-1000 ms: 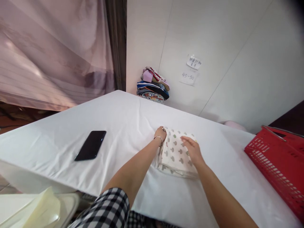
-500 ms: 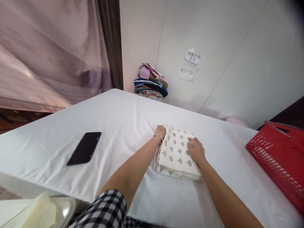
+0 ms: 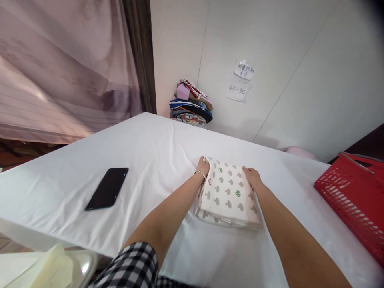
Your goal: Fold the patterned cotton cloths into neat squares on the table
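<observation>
A folded white cloth with a grey mushroom print lies flat on the white table cover. My left hand, with a thin bracelet on the wrist, grips the cloth's far left corner. My right hand rests at the cloth's far right edge, fingers curled along it. Both forearms reach in from the bottom of the view.
A black phone lies on the table to the left. A red plastic basket stands at the right edge. A pile of folded coloured clothes sits in the far corner against the white wall, below two paper notes.
My right hand slid from the top of the cloth to its far right edge. My left hand stayed on the far left corner. The view shifted slightly.
</observation>
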Available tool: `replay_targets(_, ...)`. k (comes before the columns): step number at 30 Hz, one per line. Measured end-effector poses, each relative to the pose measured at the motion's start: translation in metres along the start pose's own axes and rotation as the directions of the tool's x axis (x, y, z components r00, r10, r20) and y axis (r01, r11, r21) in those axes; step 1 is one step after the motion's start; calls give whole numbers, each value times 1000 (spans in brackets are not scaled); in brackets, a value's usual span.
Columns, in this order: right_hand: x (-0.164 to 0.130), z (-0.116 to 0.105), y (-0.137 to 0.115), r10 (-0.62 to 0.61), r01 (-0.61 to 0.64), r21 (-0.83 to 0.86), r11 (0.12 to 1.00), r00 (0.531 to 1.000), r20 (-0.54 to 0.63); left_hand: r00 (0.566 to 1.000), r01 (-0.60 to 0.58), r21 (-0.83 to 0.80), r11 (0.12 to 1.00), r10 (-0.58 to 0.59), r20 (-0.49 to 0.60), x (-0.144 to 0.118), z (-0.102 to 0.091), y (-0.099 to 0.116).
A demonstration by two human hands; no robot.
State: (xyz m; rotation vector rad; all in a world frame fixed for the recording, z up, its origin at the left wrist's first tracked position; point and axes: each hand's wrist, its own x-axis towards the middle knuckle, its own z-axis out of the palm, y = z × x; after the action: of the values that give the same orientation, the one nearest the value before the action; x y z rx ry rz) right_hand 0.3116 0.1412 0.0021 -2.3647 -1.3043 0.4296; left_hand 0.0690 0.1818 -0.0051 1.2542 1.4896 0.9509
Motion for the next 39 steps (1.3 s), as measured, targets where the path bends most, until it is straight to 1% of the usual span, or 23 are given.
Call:
replay_targets(3,3,2,0,-5,4,-28,1000,1000,-27,1000,16,-24,1000,-16,9,1,0,-1)
replay_targets(5,5,4,0,-17,15,-33,999,999,-47,1000,4,-42,999,-3,16,2,2,-3)
replay_targets(9,12,6,3,-54,54,-3,999,996,-71,996,-88,-99,991,91,23,4,5,-9)
replay_targets(13,15,9,8,-72,78,67,995,993,-96,981,-192,-164,968,191,-20,2,2,-12)
replay_targets(15,15,12,11,-62,72,93,993,992,-111,987,-159,-203,966,154,-37,1,-1,-13)
replay_targets(18,14,13,13,-67,81,109,991,990,-127,999,-40,-233,972,36,-20,2,-5,-12)
replay_targets(19,14,13,13,-71,86,110,990,989,-133,1000,-28,-235,972,27,-11,2,-6,-12)
replay_targets(20,14,13,12,-76,91,108,990,987,-139,998,-58,-230,971,57,-8,2,-7,-11)
replay_targets(21,14,13,12,-81,96,105,990,986,-143,992,-122,-219,968,122,-15,2,-8,-9)
replay_targets(23,14,14,10,-91,105,93,990,985,-145,960,-280,-159,947,278,-33,1,-11,-8)
replay_targets(24,14,14,10,-96,109,86,990,985,-143,939,-344,-115,932,341,-40,0,-13,-8)
replay_targets(25,14,15,9,-99,111,80,991,985,-141,925,-379,-74,923,376,-44,-1,-15,-9)
replay_targets(26,14,16,8,-99,110,73,991,985,-140,926,-376,-46,925,374,-46,-1,-16,-11)
replay_targets(28,13,17,7,-95,104,60,993,986,-137,947,-320,-47,946,317,-52,0,-17,-17)
replay_targets(32,8,17,4,-96,101,32,994,987,-131,989,-148,-207,967,144,-33,3,-18,-21)
replay_targets(34,4,16,3,-97,99,15,995,988,-118,999,-49,-238,970,50,0,3,-19,-18)
replay_targets(36,-2,13,2,-98,98,-1,995,991,-95,1000,23,-195,980,-19,22,1,-22,-15)
replay_targets(39,-13,9,3,-103,102,-18,995,993,-56,998,66,-106,992,-64,25,-3,-27,-12)
